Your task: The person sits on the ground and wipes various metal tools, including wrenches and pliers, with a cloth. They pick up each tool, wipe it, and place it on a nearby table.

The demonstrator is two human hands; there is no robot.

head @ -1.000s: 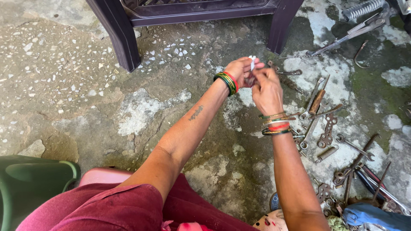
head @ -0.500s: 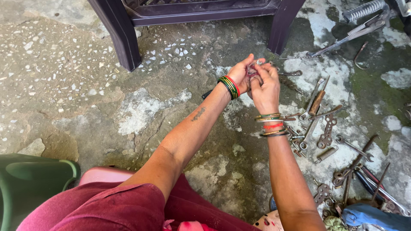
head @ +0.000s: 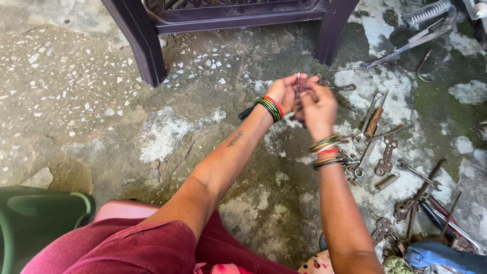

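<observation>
Setting: a cracked, speckled concrete floor point(head: 91, 101), seen from above, with the person's maroon-clad lap at the lower edge of the frame.

Left hand point(head: 284, 94): at upper centre of the frame, fingers curled up around a small slender metal part point(head: 298, 81); green and red bangles point(head: 270, 107) ring the wrist.

Right hand point(head: 318, 106): just right of the left hand and touching it, blurred, fingers closed toward the same part; whether it grips the part or only steadies it cannot be told. Stacked bangles point(head: 327, 151) sit below it on the wrist.

Held part: pinched between the two hands, above the floor, its thin pale end standing up past the fingertips; its kind is too small to tell.

Dark handle point(head: 246, 112): a black stub showing just left of the left wrist, low on the floor; its full shape is hidden by the arm.

Tools: wrenches and spanners point(head: 385, 152) lie scattered across the right half of the frame, directly under and beside the right forearm.

Furniture: dark purple chair legs point(head: 137, 45) stand across the top of the frame; a green container point(head: 40, 213) fills the lower left corner.

Risk, dropping: the part is small and held only at the fingertips; a slip would likely send it among the scattered tools, where it would be hard to find.

Risk, pinching: both hands press close on one thin metal piece, so a sudden give could nip a finger.
</observation>
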